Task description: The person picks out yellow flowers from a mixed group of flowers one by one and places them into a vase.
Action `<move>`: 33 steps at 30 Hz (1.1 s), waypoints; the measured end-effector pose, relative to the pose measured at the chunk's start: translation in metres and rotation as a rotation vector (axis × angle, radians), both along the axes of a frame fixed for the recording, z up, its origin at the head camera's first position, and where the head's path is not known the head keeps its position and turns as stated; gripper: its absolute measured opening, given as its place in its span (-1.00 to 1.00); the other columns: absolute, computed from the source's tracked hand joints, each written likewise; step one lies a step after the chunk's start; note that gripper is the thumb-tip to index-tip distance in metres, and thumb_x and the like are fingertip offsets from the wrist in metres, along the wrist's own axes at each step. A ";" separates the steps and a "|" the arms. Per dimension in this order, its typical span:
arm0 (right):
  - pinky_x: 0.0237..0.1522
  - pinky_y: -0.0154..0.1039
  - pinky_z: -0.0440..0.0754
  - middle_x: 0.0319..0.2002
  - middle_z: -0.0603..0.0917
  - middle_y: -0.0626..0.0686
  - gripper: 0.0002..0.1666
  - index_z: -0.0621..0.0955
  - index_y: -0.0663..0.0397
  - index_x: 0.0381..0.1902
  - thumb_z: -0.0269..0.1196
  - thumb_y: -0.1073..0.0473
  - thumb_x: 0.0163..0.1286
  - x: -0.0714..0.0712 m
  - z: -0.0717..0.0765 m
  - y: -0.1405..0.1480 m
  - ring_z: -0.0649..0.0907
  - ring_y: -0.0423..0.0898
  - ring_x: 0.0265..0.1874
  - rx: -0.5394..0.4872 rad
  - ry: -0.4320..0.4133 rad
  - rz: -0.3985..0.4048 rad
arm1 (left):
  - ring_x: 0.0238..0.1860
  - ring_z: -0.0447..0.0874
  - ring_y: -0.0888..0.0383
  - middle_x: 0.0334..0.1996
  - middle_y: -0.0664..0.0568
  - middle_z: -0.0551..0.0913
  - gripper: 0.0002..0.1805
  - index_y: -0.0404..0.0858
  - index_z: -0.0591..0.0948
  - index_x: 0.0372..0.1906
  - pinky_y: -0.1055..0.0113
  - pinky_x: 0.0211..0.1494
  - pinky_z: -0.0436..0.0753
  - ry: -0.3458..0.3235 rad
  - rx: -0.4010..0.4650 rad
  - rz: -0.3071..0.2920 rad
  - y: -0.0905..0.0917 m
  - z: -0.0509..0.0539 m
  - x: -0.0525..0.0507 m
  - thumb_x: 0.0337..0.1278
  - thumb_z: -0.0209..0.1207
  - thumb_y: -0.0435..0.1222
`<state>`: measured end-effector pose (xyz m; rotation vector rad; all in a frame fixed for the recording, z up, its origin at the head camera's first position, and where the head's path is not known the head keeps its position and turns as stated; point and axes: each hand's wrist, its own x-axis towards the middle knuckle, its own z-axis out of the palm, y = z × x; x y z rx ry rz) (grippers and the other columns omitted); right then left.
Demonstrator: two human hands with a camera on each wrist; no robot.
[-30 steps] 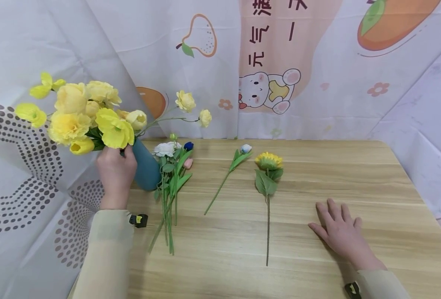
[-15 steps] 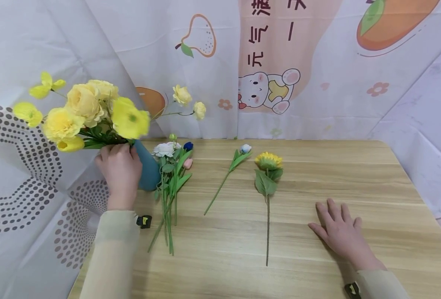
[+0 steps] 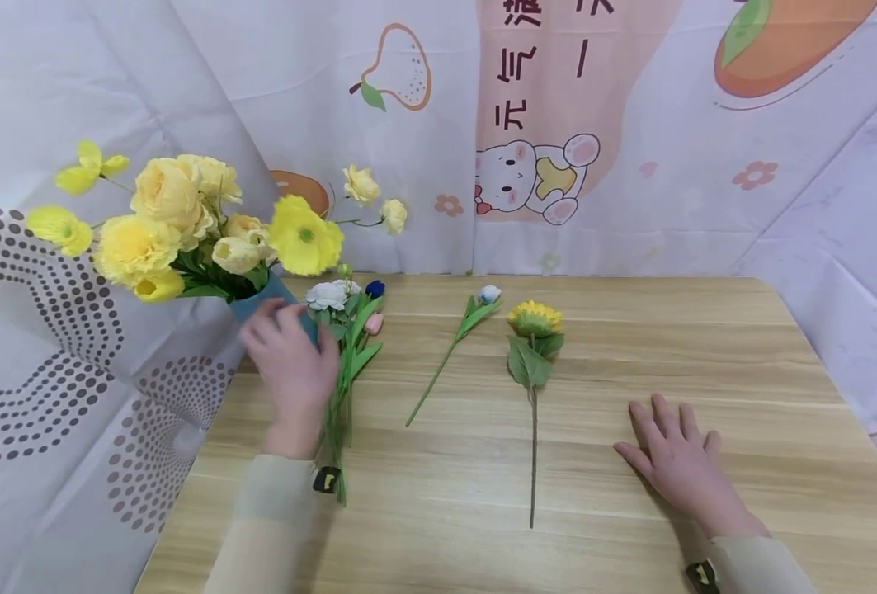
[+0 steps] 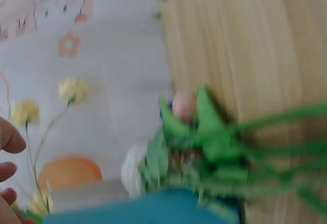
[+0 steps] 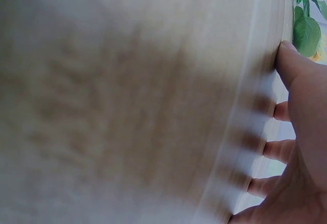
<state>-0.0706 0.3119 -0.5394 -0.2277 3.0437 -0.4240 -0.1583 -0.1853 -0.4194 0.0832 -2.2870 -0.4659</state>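
Observation:
A blue vase (image 3: 273, 290) at the table's left holds a bouquet of yellow flowers (image 3: 167, 198). In front of the vase is my left hand (image 3: 293, 367), blurred, its fingers loosely spread and nothing in its grasp; whether it touches the vase I cannot tell. Just right of that hand lies a bunch of stems with a white flower (image 3: 327, 294), a blue tulip (image 3: 375, 289) and a pink tulip (image 3: 374, 323), partly hidden by the hand. My right hand (image 3: 679, 462) rests on the table at the right, fingers spread, holding nothing.
A pale blue-white tulip (image 3: 489, 294) and a sunflower (image 3: 535, 318) lie apart on the wooden table (image 3: 453, 503), between the hands. A printed curtain (image 3: 408, 148) hangs behind the table's far edge. Two pale yellow blooms (image 3: 362, 185) reach out rightward from the vase.
My left hand has let go of the yellow flowers and moved right and down, in front of the vase. A bright yellow poppy-like bloom has swung rightward. The right hand has stayed still.

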 end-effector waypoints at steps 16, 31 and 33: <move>0.07 0.73 0.03 0.49 0.12 0.47 -0.12 0.19 0.11 0.54 0.06 -0.34 0.55 0.002 0.000 -0.001 0.06 0.65 0.41 0.022 0.001 0.005 | 0.31 0.47 -0.14 0.31 -0.09 0.54 -0.32 -0.12 0.42 0.45 -0.09 0.36 0.48 -0.598 -0.310 -0.417 0.125 -0.037 0.008 0.43 0.07 0.17; 0.07 0.74 0.03 0.49 0.12 0.48 -0.11 0.19 0.13 0.54 0.07 -0.32 0.55 0.001 0.002 -0.001 0.06 0.67 0.39 0.030 0.003 0.002 | 0.12 0.56 -0.04 0.11 0.02 0.62 -0.22 -0.09 0.60 0.18 0.04 0.11 0.60 -0.719 -0.475 -0.493 0.191 -0.071 0.026 0.31 -0.11 0.44; 0.07 0.75 0.01 0.49 0.10 0.49 -0.11 0.18 0.13 0.55 0.07 -0.32 0.55 0.001 0.001 0.000 0.04 0.68 0.39 0.031 -0.006 0.002 | 0.10 0.56 -0.02 0.10 0.02 0.61 -0.21 -0.08 0.61 0.14 0.07 0.08 0.60 -0.735 -0.483 -0.492 0.198 -0.075 0.028 0.30 -0.13 0.46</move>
